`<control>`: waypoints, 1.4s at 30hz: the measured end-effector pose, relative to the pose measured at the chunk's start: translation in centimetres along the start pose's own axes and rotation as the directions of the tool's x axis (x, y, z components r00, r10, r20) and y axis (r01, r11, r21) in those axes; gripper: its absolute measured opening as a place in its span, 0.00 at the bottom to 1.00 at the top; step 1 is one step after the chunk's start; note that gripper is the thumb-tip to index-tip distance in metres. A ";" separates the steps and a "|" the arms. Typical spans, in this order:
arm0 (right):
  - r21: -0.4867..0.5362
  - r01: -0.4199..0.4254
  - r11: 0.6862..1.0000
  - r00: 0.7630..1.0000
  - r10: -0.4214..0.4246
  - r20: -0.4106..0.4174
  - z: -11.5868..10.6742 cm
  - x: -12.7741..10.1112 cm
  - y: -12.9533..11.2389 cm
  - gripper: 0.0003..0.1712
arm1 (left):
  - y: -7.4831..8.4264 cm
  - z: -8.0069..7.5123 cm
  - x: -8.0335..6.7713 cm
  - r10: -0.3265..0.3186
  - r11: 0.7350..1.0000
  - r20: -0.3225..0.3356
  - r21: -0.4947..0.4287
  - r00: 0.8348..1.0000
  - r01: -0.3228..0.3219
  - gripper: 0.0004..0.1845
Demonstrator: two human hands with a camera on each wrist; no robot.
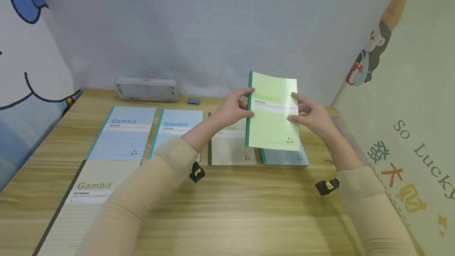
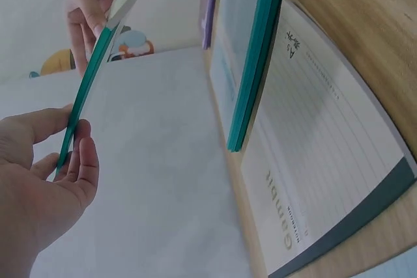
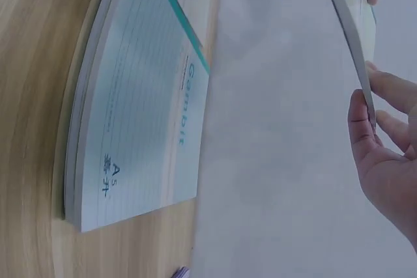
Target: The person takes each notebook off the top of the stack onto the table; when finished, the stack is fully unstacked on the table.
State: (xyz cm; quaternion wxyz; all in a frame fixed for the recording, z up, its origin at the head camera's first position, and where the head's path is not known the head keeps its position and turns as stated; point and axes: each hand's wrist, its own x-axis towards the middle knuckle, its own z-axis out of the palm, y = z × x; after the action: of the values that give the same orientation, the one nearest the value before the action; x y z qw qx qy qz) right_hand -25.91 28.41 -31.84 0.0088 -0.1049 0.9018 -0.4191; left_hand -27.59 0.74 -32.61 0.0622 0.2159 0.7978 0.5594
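Green Gambit notebook [image 1: 273, 113] is being held upright above the far-right teal notebook [image 1: 284, 156], left hand [image 1: 232, 110] pinching its spine, right hand [image 1: 313, 115] pinching the open edge, keeping the cover readable.

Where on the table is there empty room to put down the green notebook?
Bare wood lies along the near edge of the table, between the two sleeves, in front of the grey notebook and teal stack. The back row is crowded, notebooks side by side. Both hands hold the green notebook up.
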 end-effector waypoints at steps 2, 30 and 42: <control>0.029 0.004 1.000 1.000 -0.004 -0.006 0.2 0.1 -0.8 0.45 | 0.4 -0.7 -0.2 0.019 0.999 -0.005 0.034 1.000 -0.019 0.39; -0.144 0.359 0.922 0.933 -0.351 0.078 5.0 -2.1 -9.4 0.41 | 2.1 -10.8 -8.0 0.120 0.863 0.013 0.492 0.993 -0.111 0.37; 0.015 0.343 0.939 0.921 -0.339 0.193 9.2 -4.1 -9.9 0.38 | -0.1 -12.9 -12.8 0.034 0.808 0.119 0.581 0.992 -0.097 0.38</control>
State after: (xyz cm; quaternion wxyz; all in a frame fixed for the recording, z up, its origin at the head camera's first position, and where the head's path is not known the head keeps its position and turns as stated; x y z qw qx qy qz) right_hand -19.14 16.06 -30.57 0.0222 -0.3003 0.8686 -0.3935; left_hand -20.47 -15.73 -29.83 0.0144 0.2805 0.9191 0.2764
